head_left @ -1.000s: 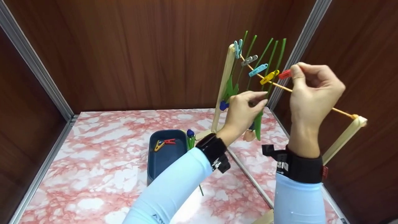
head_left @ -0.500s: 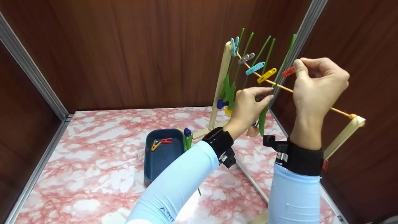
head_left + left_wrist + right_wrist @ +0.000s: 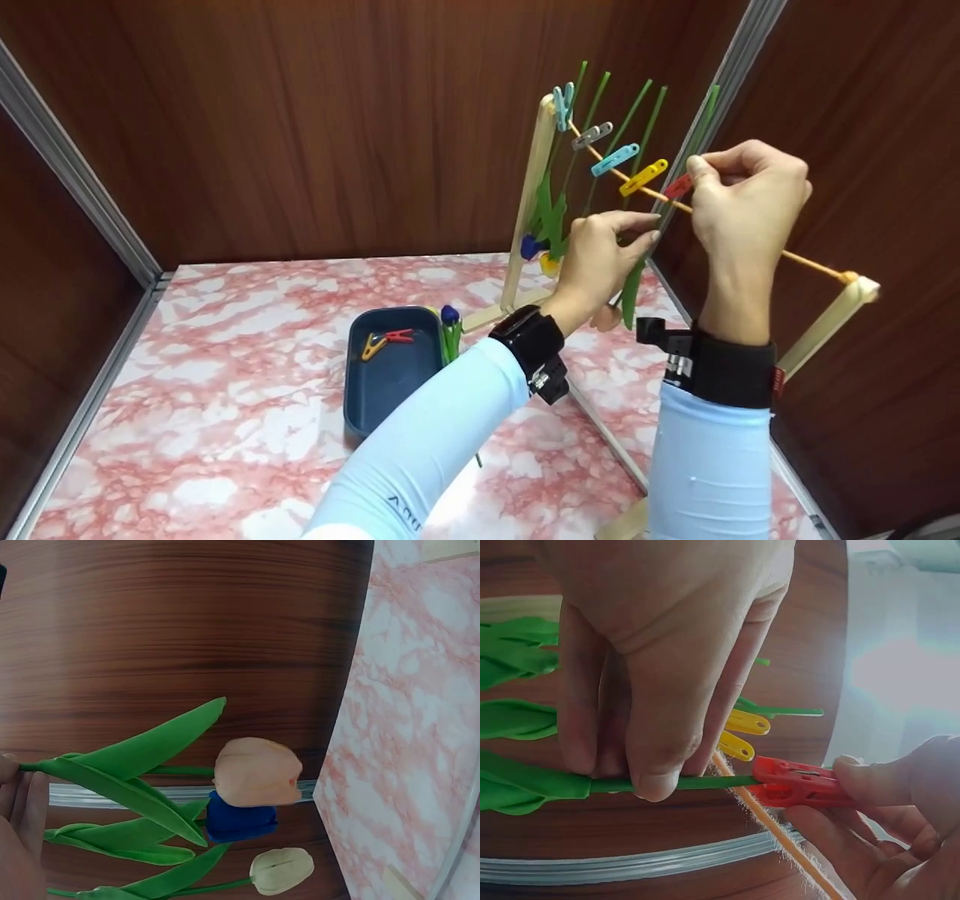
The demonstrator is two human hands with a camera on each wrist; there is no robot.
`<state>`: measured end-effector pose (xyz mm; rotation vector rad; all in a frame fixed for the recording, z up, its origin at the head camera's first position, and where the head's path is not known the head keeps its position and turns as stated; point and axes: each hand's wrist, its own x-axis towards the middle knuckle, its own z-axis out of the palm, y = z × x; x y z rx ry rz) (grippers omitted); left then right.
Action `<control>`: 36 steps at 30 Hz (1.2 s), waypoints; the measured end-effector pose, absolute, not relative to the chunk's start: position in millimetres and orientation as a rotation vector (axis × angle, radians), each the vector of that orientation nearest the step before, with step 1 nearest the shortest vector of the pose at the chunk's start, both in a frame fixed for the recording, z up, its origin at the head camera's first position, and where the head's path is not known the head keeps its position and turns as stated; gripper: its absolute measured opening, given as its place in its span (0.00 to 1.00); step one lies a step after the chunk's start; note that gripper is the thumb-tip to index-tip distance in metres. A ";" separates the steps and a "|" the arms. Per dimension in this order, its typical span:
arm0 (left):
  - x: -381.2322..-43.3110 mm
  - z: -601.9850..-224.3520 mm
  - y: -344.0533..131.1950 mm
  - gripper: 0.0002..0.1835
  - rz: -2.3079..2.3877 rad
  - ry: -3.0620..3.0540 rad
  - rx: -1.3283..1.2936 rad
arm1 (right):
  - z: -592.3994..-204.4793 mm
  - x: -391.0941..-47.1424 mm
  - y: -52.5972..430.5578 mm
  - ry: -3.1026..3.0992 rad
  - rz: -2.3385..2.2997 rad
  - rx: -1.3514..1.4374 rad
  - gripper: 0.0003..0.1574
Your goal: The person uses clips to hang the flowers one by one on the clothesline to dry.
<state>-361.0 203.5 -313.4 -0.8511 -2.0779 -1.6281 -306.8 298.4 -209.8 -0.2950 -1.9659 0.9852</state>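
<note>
My left hand [image 3: 600, 251] pinches the green stem of an artificial peach tulip [image 3: 255, 772], which hangs bloom downward. My right hand [image 3: 750, 202] holds a red clothespin [image 3: 679, 185] by its handle end. In the right wrist view, the clothespin's nose meets the stem right where it crosses a fuzzy orange cord [image 3: 780, 832]; whether it clamps both is hard to tell. Beside it on the cord, a yellow clothespin [image 3: 643, 178], a blue clothespin [image 3: 615, 160], a grey clothespin [image 3: 592, 136] and a pale blue clothespin [image 3: 564, 106] hold other stems.
The cord runs between a wooden post [image 3: 529, 202] at the back and another wooden post [image 3: 825, 330] at right. A dark blue tray [image 3: 351, 375] on the marbled table contains a red clothespin [image 3: 399, 336] and a yellow clothespin [image 3: 373, 346]. Beside it lies a blue tulip [image 3: 450, 315].
The peach tulip's stem has shifted right, away from the yellow clothespin. My right hand has brought the red clothespin left and down onto the stem at the cord.
</note>
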 end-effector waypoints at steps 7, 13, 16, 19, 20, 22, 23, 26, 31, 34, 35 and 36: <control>-363.1 -316.9 205.7 0.12 -1.631 -2.069 -0.836 | -207.5 -307.8 302.0 -2.126 0.975 -0.356 0.07; -362.3 -315.2 205.7 0.12 -1.665 -2.053 -0.841 | -206.9 -308.1 302.6 -2.239 0.951 -0.388 0.12; -362.5 -314.3 205.0 0.12 -1.666 -2.052 -0.842 | -205.4 -306.8 303.9 -2.322 0.941 -0.391 0.14; -363.4 -312.7 204.0 0.12 -1.653 -2.058 -0.839 | -202.1 -305.1 304.6 -2.398 0.945 -0.398 0.18; -363.8 -311.9 203.7 0.12 -1.653 -2.060 -0.840 | -200.7 -304.5 304.5 -2.420 0.930 -0.403 0.19; -364.7 -311.0 203.5 0.13 -1.656 -2.065 -0.838 | -198.3 -303.7 304.3 -2.451 0.921 -0.413 0.21; -365.2 -310.9 203.6 0.13 -1.659 -2.067 -0.833 | -197.4 -303.3 304.1 -2.457 0.915 -0.417 0.22; -365.9 -313.3 203.7 0.12 -1.689 -2.066 -0.825 | -197.0 -303.0 303.7 -2.478 0.889 -0.425 0.23; -365.9 -323.3 200.0 0.12 -1.763 -2.036 -0.808 | -199.7 -304.1 304.6 -2.490 0.882 -0.424 0.23; -363.5 -333.6 193.2 0.12 -1.772 -2.004 -0.813 | -201.8 -304.7 305.4 -2.485 0.877 -0.400 0.23; -362.4 -338.1 190.3 0.12 -1.757 -1.995 -0.817 | -202.4 -304.9 305.6 -2.487 0.875 -0.391 0.23; -361.2 -343.0 187.2 0.12 -1.747 -1.990 -0.824 | -202.8 -305.1 305.8 -2.490 0.872 -0.388 0.23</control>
